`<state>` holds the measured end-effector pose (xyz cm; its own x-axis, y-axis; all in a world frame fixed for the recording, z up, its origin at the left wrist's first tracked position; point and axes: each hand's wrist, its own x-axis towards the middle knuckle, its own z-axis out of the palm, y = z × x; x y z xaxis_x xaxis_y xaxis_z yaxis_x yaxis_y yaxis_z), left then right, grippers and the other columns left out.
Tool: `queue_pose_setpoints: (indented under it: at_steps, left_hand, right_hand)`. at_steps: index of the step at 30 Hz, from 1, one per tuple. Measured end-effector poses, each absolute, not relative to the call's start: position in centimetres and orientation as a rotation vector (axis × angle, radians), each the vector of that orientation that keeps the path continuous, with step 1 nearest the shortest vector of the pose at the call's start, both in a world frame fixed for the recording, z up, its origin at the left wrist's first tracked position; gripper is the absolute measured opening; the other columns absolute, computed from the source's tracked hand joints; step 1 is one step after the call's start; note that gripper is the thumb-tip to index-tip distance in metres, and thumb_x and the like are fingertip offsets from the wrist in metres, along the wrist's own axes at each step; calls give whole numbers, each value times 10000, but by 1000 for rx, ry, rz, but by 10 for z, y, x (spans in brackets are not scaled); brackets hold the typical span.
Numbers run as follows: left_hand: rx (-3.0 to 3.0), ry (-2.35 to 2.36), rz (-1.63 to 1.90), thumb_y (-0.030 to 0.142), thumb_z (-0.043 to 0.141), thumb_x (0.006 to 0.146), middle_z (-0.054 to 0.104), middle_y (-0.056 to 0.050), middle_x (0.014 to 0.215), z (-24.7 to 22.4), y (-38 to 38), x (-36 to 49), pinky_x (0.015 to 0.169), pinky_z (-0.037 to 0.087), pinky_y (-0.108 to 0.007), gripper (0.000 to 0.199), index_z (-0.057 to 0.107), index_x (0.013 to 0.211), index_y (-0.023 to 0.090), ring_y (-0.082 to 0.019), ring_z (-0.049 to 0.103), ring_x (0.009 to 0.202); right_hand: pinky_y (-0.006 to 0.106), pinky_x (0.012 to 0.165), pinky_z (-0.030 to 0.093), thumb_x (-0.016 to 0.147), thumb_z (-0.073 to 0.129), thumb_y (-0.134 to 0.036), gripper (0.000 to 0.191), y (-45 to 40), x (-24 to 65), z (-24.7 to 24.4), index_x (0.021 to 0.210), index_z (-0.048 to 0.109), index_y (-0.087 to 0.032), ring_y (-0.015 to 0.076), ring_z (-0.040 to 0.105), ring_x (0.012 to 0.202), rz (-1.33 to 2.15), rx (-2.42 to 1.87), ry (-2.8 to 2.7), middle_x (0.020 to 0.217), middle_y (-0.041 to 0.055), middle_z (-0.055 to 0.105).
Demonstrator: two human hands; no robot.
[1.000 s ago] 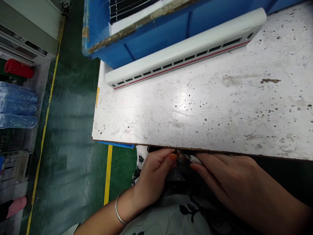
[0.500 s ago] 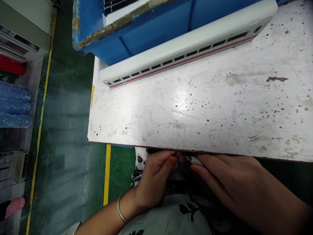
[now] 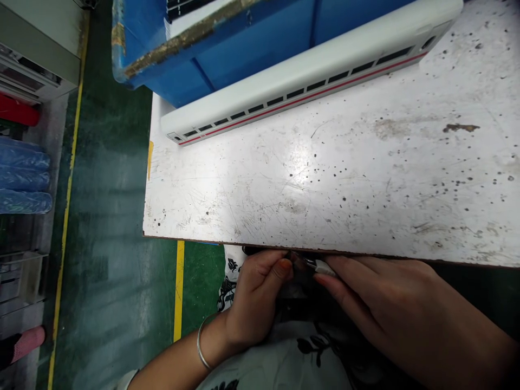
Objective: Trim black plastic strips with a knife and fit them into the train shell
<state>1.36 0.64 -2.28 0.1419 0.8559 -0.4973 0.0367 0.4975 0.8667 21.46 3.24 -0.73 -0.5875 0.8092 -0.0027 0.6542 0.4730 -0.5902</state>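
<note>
Just below the front edge of the white table [image 3: 260, 200], both of my hands are close together over my lap. My left hand [image 3: 258, 292], with a silver bangle on the wrist, is closed, thumb pressed against the bent forefinger. Whatever it pinches is small, dark and mostly hidden. In my right hand [image 3: 377, 292], thumb and forefinger grip a small tool [image 3: 324, 268] with a pale handle and a shiny metal end pointing toward the left fingertips. Its kind is not clear. Farther back on the table lies a white model train car shell [image 3: 304, 81] with dark windows and a red stripe.
Behind the shell stands a blue plastic bin [image 3: 260, 49] with a worn, dirty rim, holding dark items. The table's left edge borders a green floor [image 3: 109, 216] with yellow lines. Blue plastic-wrapped rolls [image 3: 24, 173] and a red object [image 3: 18, 108] are at far left.
The view has shifted slightly, so the bin and train shell appear a little farther left. Both hands keep nearly the same position and grip.
</note>
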Motion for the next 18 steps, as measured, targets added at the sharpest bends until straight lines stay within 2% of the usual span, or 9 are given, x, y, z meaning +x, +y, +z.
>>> queue_pose_setpoints:
  at_steps: [11,18]
  left_hand:
    - [861,1296,723,392,539,1001,391,40,615,-22,7,14,575,288,-260,414,498,654,170,-104,302,587]
    - [831,1308,698,439,547,984,486,16,652,-22,6,13,581,298,-267,447,469,634,173,-116,391,618]
  right_hand:
    - [396,429,375,1069,349,-301,313,29,213,-6,892,596,-225,246,578,451,721,-1306,-2477,653,6,581]
    - [384,418,354,1058,357,-280,308,27,213,-5,851,579,-227,239,560,439,653,-1308,-2527,632,13,554]
